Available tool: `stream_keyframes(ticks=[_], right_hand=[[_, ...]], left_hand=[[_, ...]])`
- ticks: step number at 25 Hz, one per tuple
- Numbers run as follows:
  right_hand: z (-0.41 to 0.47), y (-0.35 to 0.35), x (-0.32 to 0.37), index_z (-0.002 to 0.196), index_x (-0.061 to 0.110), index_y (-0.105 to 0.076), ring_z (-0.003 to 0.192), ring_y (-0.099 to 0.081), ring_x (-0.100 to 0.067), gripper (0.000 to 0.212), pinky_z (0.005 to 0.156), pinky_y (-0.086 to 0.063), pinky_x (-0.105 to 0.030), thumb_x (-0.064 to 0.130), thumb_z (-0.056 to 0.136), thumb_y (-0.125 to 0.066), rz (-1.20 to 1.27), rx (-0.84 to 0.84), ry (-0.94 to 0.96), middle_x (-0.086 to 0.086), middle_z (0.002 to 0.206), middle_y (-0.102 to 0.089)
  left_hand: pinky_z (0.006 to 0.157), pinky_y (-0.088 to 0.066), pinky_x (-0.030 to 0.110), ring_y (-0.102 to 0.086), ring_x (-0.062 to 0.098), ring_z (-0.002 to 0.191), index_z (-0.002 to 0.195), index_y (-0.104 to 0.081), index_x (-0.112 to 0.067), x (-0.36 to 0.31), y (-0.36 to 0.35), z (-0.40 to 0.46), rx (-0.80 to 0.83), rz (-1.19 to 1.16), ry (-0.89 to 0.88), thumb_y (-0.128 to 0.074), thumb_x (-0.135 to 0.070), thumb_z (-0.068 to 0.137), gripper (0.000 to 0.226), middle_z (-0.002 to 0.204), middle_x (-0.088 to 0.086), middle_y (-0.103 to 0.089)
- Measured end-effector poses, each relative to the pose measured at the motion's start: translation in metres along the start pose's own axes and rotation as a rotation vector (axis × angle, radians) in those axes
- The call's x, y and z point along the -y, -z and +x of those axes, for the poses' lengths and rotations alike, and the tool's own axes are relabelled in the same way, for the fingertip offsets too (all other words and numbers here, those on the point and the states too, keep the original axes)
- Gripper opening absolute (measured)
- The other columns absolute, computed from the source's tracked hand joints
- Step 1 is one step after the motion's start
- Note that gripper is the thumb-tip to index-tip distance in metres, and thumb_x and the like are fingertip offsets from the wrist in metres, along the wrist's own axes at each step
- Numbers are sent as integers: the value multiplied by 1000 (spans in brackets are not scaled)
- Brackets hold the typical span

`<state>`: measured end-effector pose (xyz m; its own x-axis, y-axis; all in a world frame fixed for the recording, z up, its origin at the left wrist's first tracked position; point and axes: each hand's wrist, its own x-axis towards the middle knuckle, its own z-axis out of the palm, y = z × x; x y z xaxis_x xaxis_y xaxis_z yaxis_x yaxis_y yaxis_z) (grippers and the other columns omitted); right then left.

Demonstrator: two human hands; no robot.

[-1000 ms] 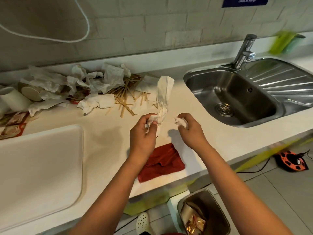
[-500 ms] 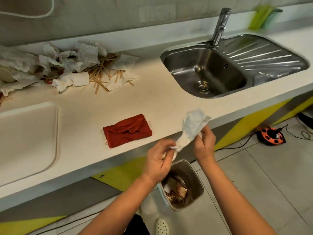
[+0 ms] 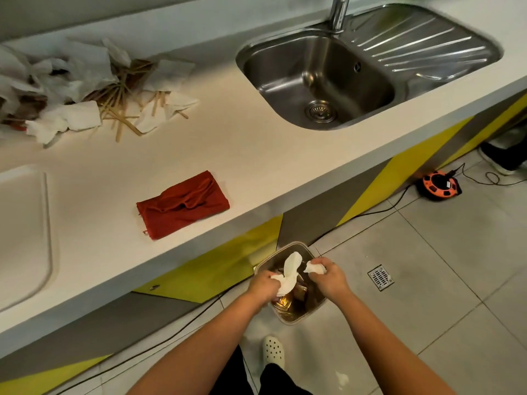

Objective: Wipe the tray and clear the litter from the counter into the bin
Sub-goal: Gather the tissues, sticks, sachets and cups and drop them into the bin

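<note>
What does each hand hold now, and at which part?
Left hand grips the long tissue by its lower end; right hand grips a small tissue wad, both over the bin.

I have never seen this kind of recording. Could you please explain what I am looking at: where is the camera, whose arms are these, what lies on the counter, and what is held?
There is no machine here. A person wears one wide-angle camera on the head, so you look down along their own two arms. The left hand grips a crumpled white paper napkin, and the right hand grips a smaller paper wad. Both are above an open metal bin on the floor, which already holds some rubbish.

On the white counter lie a folded red cloth, a pile of crumpled napkins mixed with wooden sticks, and a pale tray at the left edge. A steel sink is set into the counter on the right.
</note>
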<state>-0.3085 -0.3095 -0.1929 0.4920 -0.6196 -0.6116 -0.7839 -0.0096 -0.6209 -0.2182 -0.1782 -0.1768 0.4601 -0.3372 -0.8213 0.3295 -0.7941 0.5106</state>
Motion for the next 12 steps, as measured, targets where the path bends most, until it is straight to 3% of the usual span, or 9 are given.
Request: stream_keyframes(ticks=[2,4,6,8,10,12], right_hand=[[9,-3,-2,129,14,-51,106,-51,-24,48,88,-43,-30,11,83,-65,-27,65,0,-12,124,-53],[18,-4,-10,134,16,-46,116,-51,-28,54,96,-42,-34,15,84,-64,-77,83,-55,-9,130,-52],[23,-4,-22,128,17,-52,107,-56,-26,43,94,-46,-35,15,86,-61,-66,67,-128,-9,123,-57],[22,-2,-29,118,16,-56,88,-57,-22,31,76,-51,-30,10,88,-56,-10,68,-185,-10,107,-58],[20,-2,-30,107,16,-58,78,-54,-20,21,61,-45,-23,7,88,-54,50,68,-197,-10,98,-57],[16,0,-21,102,11,-60,73,-53,-19,16,59,-43,-22,5,88,-54,113,39,-164,-8,88,-57]], left_hand=[[82,-42,23,-58,24,108,136,-42,-8,-9,-3,4,123,-1,0,-49,-23,95,45,132,13,-54],[96,-36,25,-45,23,127,142,-31,-8,-14,-2,4,185,-29,29,-48,-32,96,55,141,10,-45],[90,-40,26,-48,22,122,139,-38,-10,-12,2,5,149,-21,0,-48,-31,96,49,134,9,-51],[80,-39,25,-52,22,115,132,-48,-12,-9,6,5,101,-11,-19,-50,-28,95,41,127,7,-56],[85,-39,27,-54,24,116,127,-54,-13,-7,10,4,47,-14,-39,-54,-24,92,37,127,9,-58],[78,-42,24,-57,23,104,121,-57,-12,-14,15,-3,2,-14,-103,-55,-20,91,32,123,11,-60]])
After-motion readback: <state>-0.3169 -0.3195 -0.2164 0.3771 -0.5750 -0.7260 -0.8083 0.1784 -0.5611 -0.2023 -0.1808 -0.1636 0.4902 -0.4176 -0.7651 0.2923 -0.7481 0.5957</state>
